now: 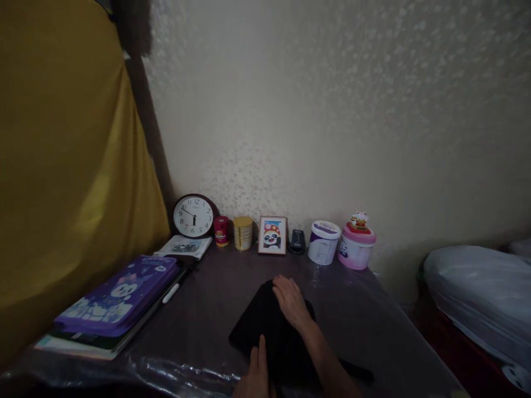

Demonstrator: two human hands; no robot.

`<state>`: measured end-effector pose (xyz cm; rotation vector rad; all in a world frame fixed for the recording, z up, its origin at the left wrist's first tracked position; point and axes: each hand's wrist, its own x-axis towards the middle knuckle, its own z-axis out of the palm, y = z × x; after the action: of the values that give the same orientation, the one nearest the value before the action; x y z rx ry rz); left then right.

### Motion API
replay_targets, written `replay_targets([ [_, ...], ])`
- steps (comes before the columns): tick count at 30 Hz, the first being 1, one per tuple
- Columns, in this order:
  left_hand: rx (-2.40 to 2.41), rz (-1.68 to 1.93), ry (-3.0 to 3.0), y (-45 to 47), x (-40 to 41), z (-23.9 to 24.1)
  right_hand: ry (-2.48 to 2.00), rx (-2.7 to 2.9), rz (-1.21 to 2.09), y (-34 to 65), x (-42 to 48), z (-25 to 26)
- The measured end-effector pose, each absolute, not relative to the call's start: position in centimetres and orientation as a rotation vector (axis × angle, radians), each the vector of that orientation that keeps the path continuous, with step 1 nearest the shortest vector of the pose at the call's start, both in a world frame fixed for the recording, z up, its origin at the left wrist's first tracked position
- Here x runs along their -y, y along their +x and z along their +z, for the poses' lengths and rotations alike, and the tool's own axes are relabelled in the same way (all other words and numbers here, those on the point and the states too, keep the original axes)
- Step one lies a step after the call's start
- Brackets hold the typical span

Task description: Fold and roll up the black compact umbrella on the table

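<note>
A black cloth item [269, 320] lies on the table in front of me, its details lost in the dark. From its lower right sticks out a dark strap-like piece [357, 370]. My right hand [290, 301] rests flat on its upper right part, fingers stretched out. At its lower left edge is my left hand [257, 369], with two fingers extended onto the fabric; the rest of that hand is partly cut off by the frame.
On the dark table [224, 298], a purple case [120, 296] tops a stack of books at left, beside a white pen [170, 293]. Along the wall stand a clock [193, 216], tins [243, 233], a panda picture frame [272, 235] and tubs [324, 243].
</note>
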<state>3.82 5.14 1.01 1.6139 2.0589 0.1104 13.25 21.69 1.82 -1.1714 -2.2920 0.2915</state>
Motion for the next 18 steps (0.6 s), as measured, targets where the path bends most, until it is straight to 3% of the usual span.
replay_targets([
  [3, -2.063, 0.138, 1.637, 3.9, -5.1, 0.9, -0.962, 2.417, 0.402, 12.9, -19.3, 1.8],
  [9, -2.109, 0.145, 1.597, 3.8, -4.9, 1.5, -1.190, 2.081, 0.394, 14.2, -19.4, 1.4],
  [14, -2.106, 0.316, 1.642, 3.4, -4.7, 1.9, -1.112, 1.811, 0.690, 17.4, -17.7, 0.8],
  [18, -2.078, 0.478, 1.661, 2.2, -5.0, 2.6, -1.065, 1.499, 1.143, 20.8, -13.9, 1.4],
])
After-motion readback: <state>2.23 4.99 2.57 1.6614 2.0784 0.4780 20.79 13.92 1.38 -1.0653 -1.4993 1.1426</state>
